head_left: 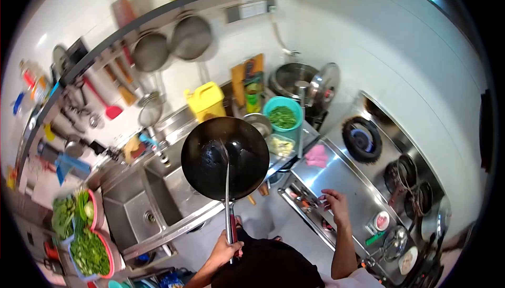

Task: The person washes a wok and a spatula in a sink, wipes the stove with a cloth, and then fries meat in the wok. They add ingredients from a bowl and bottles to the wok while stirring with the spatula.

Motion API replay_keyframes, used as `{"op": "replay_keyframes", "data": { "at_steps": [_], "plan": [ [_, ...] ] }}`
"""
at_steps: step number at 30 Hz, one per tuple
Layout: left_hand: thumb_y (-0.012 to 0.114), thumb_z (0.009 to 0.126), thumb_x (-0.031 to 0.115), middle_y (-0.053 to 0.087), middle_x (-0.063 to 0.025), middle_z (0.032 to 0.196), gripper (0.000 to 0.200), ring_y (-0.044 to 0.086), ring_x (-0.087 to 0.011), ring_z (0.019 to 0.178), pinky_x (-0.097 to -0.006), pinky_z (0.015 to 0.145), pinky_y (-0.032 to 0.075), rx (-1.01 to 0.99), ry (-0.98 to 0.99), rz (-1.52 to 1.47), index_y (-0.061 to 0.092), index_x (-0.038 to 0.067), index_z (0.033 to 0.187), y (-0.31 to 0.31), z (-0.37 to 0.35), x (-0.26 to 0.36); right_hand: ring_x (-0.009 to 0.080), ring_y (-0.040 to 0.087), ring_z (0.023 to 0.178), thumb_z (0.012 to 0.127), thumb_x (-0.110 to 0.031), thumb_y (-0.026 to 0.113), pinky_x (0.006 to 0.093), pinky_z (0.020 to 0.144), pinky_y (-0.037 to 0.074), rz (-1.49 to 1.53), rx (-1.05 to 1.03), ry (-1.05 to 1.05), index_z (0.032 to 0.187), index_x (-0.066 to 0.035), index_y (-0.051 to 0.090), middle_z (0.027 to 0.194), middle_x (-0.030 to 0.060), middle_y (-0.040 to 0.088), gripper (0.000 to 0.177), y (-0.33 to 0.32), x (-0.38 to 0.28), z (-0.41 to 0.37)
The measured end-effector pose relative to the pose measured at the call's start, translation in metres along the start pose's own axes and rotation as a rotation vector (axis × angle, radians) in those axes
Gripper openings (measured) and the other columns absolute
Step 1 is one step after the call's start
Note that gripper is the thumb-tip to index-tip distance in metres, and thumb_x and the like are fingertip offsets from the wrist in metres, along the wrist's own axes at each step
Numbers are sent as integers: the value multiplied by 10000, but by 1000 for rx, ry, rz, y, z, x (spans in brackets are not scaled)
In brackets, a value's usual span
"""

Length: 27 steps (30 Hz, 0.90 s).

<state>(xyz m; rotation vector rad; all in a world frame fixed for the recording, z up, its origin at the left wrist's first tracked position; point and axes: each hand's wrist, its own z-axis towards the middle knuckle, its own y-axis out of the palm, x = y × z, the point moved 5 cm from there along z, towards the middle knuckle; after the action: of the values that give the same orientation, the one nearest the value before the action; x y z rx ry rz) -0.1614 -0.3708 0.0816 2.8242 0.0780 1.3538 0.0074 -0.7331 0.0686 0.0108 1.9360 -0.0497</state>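
A dark wok (208, 164) is held out in front of me, its inside tilted up into view. My left hand (226, 249) is closed around its handle. A long metal utensil (228, 183) lies across the wok, its shaft running back to the same hand; I cannot make out the kind of its working end. My right hand (335, 204) has its fingers apart and loosely bent, holding nothing. It hovers over the inner edge of the steel counter (344, 193), near a drawer (300, 204) that stands out with utensils inside.
A double steel sink (131, 211) lies to the left, with baskets of leafy greens (89, 251) beside it. Behind the wok are a yellow jug (206, 100) and a teal bowl (284, 125) of chopped greens (282, 117). A stove burner (362, 139) and pans (401, 172) line the right.
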Motion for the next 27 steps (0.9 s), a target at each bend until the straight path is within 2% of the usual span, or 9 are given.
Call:
{"op": "replay_keyframes", "data": {
  "at_steps": [5, 9, 12, 14, 15, 16, 20, 24, 27],
  "plan": [
    [580, 819, 1, 559, -84, 618, 223, 575, -159, 496, -286, 466, 481, -187, 97, 208, 395, -19, 943, 72, 40, 44, 82, 579, 619, 889, -87, 495, 210, 510, 462, -26, 86, -8, 1088, -1, 618, 844, 59, 669, 249, -59, 40, -13],
    [607, 792, -10, 573, -74, 639, 148, 581, -159, 545, -318, 515, 503, -452, 129, 307, 480, 9, 866, 144, 107, 74, 75, 577, 619, 905, -109, 498, 210, 516, 466, -43, 205, -46, 1101, -20, 622, 845, 48, 669, 248, -88, 48, -29],
    [566, 802, 0, 562, -64, 631, 43, 569, -159, 525, -309, 504, 498, -650, 67, 94, 523, 3, 798, 210, 165, 95, 80, 586, 621, 908, -120, 504, 212, 518, 469, -36, 341, -23, 1111, -16, 620, 847, 50, 670, 256, -108, 56, -53],
    [576, 799, 22, 564, -73, 645, 50, 570, -166, 520, -319, 507, 502, -756, 60, 227, 533, -5, 801, 254, 211, 108, 89, 590, 620, 905, -119, 510, 222, 520, 476, -79, 400, -9, 1110, -9, 620, 848, 58, 672, 257, -119, 56, -70],
    [588, 795, 46, 568, -79, 648, 77, 574, -173, 517, -320, 506, 501, -785, -58, 192, 532, -6, 794, 277, 226, 117, 98, 597, 625, 901, -108, 509, 233, 526, 484, -56, 448, 66, 1109, -2, 618, 851, 69, 675, 258, -125, 54, -79],
    [597, 785, 47, 571, -82, 628, 74, 584, -177, 522, -312, 492, 496, -798, 60, 272, 547, -6, 778, 301, 248, 124, 98, 597, 625, 901, -108, 509, 233, 526, 484, -54, 483, 68, 1109, -2, 618, 851, 69, 675, 258, -131, 60, -85],
    [617, 762, 47, 576, -98, 596, 82, 591, -194, 507, -310, 462, 489, -922, 61, 302, 573, -19, 741, 385, 310, 148, 112, 620, 634, 876, -85, 489, 244, 526, 501, -49, 714, 203, 1106, -2, 625, 844, 78, 682, 280, -143, 90, -113],
    [617, 746, 34, 556, -109, 575, 97, 582, -214, 471, -338, 450, 507, -900, -23, 352, 554, -23, 698, 441, 362, 142, 120, 646, 645, 857, -132, 522, 256, 513, 513, -143, 803, 273, 1058, -8, 651, 774, 74, 678, 270, -128, 84, -118],
    [612, 739, 34, 555, -113, 571, 111, 581, -226, 462, -344, 438, 496, -902, -32, 364, 557, -34, 671, 457, 370, 139, 139, 650, 621, 863, -144, 524, 266, 540, 522, -214, 717, 312, 1078, -22, 643, 782, 87, 682, 275, -113, 85, -113]
  ]
}}
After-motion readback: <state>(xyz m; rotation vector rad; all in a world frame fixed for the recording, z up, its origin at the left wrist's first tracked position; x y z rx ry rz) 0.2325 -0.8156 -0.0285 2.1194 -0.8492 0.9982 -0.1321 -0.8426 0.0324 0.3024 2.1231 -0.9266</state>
